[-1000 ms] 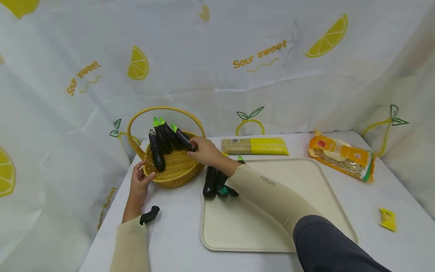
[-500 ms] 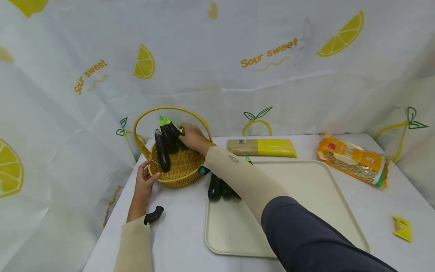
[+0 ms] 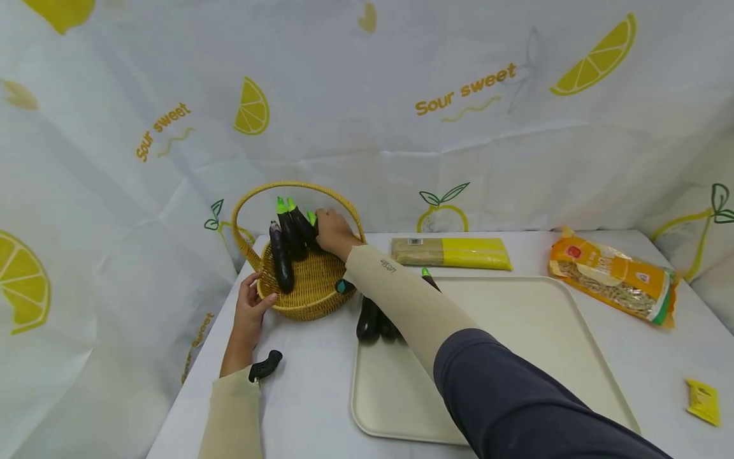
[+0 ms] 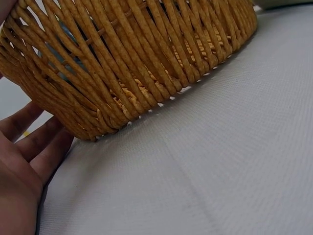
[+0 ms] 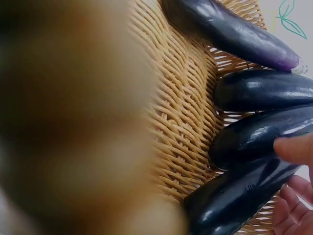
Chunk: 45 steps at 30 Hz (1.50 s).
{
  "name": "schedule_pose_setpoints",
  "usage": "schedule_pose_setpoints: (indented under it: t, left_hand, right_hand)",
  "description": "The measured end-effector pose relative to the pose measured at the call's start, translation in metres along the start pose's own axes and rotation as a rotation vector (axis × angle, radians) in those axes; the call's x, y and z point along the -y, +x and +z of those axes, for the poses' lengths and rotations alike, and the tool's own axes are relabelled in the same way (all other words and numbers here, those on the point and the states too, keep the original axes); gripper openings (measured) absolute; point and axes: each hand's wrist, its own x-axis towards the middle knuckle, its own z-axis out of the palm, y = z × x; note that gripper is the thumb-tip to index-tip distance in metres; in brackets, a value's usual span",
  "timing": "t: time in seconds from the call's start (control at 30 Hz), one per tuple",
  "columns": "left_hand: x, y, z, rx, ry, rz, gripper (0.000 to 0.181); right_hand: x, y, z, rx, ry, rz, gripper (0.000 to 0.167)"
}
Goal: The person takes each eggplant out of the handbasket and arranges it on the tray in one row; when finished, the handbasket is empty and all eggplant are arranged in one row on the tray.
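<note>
A yellow wicker basket [image 3: 312,312] with a tall arched handle stands at the table's left. Several dark eggplants [image 3: 282,258] lean side by side inside it, mostly with green caps upward. My right hand [image 3: 335,231] reaches in at the back right and holds the rightmost eggplant [image 5: 234,198]; in the right wrist view the thumb [image 5: 296,148] lies on one side and the fingers on the other. My left hand [image 3: 250,309] grips the basket's left side near the rim. In the left wrist view, its fingers [image 4: 44,139] touch the woven wall.
A beige tray [image 3: 413,421] lies right of the basket, with more eggplants [image 3: 368,322] on its left edge, partly behind my right sleeve. Behind it is a yellow noodle pack [image 3: 453,253]. An orange food bag [image 3: 613,277] and a small yellow packet [image 3: 703,402] lie at right.
My right hand has moved from the eggplant's lower end up and back toward its cap, and the eggplant now sits closer to the others. My left hand stays at the basket. The view has turned right-to-left slightly.
</note>
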Motion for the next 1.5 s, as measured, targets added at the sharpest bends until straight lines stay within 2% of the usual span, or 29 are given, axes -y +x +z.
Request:
schedule_pose_setpoints:
  t: [0.17, 0.43, 0.57, 0.67, 0.83, 0.93, 1.13, 1.5]
  left_hand:
    - [-0.001, -0.002, 0.002, 0.009, -0.01, -0.015, 0.064]
    - [-0.002, -0.004, 0.006, 0.025, -0.007, -0.028, 0.067]
    - [-0.003, -0.002, 0.006, 0.026, 0.003, -0.009, 0.063]
    - [-0.002, 0.001, 0.005, 0.027, 0.004, -0.007, 0.062]
    - [0.001, 0.002, 0.005, 0.03, -0.007, -0.018, 0.063]
    - [0.001, 0.001, 0.007, 0.029, -0.022, -0.024, 0.065]
    - [-0.004, 0.0, 0.008, 0.028, -0.013, -0.016, 0.062]
    - [-0.005, -0.001, 0.002, 0.0, -0.008, -0.016, 0.06]
  right_hand:
    - [-0.003, -0.002, 0.002, 0.009, -0.04, 0.003, 0.049]
    - [-0.004, -0.009, 0.001, 0.01, -0.092, 0.056, 0.05]
    - [-0.001, -0.015, -0.001, -0.028, 0.015, 0.018, 0.057]
    - [0.001, -0.021, -0.002, -0.025, 0.094, -0.025, 0.06]
    - [-0.003, -0.023, 0.002, 0.038, 0.061, 0.027, 0.062]
    - [-0.007, -0.022, 0.005, 0.031, 0.068, 0.036, 0.064]
    - [-0.004, -0.03, -0.006, -0.031, 0.163, -0.027, 0.07]
    - [0.016, -0.058, -0.027, -0.024, 0.183, -0.116, 0.071]
